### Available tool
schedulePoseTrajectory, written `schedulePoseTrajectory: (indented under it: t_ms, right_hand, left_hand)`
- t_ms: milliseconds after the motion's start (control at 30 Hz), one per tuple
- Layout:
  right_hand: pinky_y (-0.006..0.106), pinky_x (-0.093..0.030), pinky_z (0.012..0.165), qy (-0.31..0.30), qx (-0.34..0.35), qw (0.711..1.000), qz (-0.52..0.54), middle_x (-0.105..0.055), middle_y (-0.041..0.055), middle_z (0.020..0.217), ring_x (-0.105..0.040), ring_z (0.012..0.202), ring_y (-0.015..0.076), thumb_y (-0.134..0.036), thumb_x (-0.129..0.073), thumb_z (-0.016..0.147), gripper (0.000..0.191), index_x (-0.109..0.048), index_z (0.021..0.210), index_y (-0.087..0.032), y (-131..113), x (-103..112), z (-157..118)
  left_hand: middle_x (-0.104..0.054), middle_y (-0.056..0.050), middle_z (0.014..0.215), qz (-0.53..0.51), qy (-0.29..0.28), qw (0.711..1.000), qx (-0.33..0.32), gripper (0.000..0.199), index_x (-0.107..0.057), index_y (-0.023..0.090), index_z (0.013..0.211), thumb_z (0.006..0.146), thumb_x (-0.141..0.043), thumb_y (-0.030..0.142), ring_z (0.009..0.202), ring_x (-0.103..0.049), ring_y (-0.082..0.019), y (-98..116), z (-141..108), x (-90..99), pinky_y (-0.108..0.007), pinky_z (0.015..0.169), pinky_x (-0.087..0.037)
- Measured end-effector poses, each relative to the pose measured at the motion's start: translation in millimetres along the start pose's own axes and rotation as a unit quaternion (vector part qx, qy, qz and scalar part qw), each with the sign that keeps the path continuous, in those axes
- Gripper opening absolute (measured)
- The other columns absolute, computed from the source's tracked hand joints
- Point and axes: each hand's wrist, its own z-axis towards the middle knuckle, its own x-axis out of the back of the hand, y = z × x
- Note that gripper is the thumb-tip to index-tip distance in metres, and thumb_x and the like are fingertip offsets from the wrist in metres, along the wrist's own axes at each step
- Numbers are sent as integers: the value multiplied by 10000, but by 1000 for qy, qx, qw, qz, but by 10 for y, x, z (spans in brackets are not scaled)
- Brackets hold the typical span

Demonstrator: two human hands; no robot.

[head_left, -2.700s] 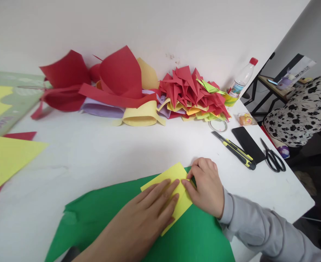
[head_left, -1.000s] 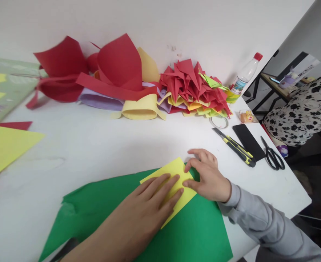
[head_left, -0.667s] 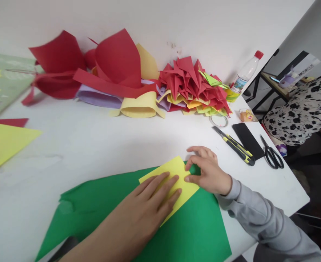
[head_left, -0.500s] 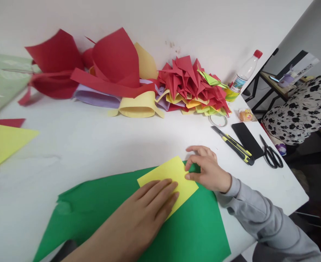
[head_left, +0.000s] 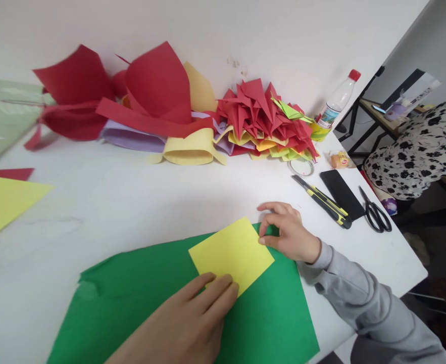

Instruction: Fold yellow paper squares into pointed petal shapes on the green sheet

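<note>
A yellow square of paper (head_left: 232, 250) lies at a slant on a large green sheet (head_left: 143, 283). My left hand (head_left: 196, 316) holds the square's near left edge, its bent fingertips on top and its thumb hidden. At the right edge, my right hand (head_left: 289, 232) has thumb and index finger closed together on the paper, with the other fingers curled above. The green sheet's far left corner is creased.
Red, purple and yellow folded paper pieces (head_left: 158, 88) line the wall, beside a red pointed paper cluster (head_left: 260, 111). A bottle (head_left: 332, 108), tape roll (head_left: 300, 167), utility knife (head_left: 323, 202), black flat object (head_left: 342, 194) and scissors (head_left: 375, 212) occupy the right. A person (head_left: 415, 151) is beyond the table.
My left hand has drawn back toward me, from lying flat across the yellow paper to its near edge, with fingers more bent. My right thumb and index finger have come together at the paper's edge.
</note>
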Motion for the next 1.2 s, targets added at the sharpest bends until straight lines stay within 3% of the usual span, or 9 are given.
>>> schedulePoseTrajectory:
  t_ms: [267, 433, 700, 867, 1067, 1200]
  right_hand:
    - [511, -270, 1032, -5, 5, 1000, -8, -540, -35, 1337, -402, 1280, 253, -164, -726, 740, 119, -645, 763, -248, 4, -4, -3]
    - [517, -256, 1044, -8, 3, 1000, -6, -537, -32, 1334, -389, 1288, 253, -147, -720, 742, 125, -659, 770, -253, 3, -11, 2]
    - [496, -250, 1050, -6, 16, 1000, -20, -526, -21, 1342, -382, 1293, 237, -131, -682, 760, 128, -649, 793, -251, 4, -31, -24]
    - [466, -265, 1039, 24, 27, 999, -31, -533, 0, 1323, -399, 1274, 239, -154, -696, 710, 140, -623, 796, -238, -34, -65, -72]
    - [463, -255, 1052, 56, 58, 996, -43, -523, 76, 1312, -388, 1271, 284, -400, -854, 530, 449, -569, 828, -222, -78, -120, -124]
    - [473, -226, 1078, 49, 48, 997, -42, -503, 89, 1328, -372, 1284, 285, -427, -869, 511, 490, -559, 828, -220, -102, -136, -132]
  left_hand:
    - [-696, -67, 1022, 34, -12, 999, 11, 186, -733, 211, 675, 750, -578, 141, 981, -568, -241, 87, -74, -1, -352, 935, -419]
    - [-693, -79, 1166, 32, 16, 999, -12, 277, -765, 173, 802, 769, -496, 119, 1115, -563, -234, 63, -74, -23, -326, 1022, -385]
    - [-732, -76, 1112, 35, 15, 999, -10, 317, -779, 177, 802, 851, -466, 152, 1100, -595, -214, 69, -30, 22, -324, 1058, -393]
    - [-737, -57, 1099, -3, 15, 998, -56, 292, -756, 195, 884, 873, -466, 164, 1107, -599, -186, -18, -55, 66, -298, 1070, -389]
    - [-655, -77, 1264, 2, -59, 997, -39, 342, -681, 184, 1056, 837, -441, 76, 1188, -566, -212, -51, -119, 11, -373, 1044, -425]
    - [-659, -117, 1242, 16, -89, 995, -44, 387, -648, 145, 1114, 791, -454, 56, 1151, -582, -254, -8, -45, 23, -411, 998, -455]
